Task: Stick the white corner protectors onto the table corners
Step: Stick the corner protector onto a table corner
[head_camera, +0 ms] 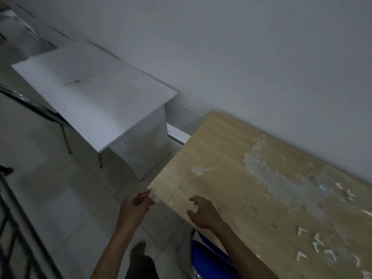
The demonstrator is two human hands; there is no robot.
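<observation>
We stand in a dim room at a worn wooden table. Our left hand pinches a blurred white corner protector against its near-left corner; orientation unclear. Our right hand hovers, fingers loosely spread, empty.

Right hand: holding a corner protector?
No. The right hand hovers open over the wooden table, fingers spread and holding nothing.
</observation>
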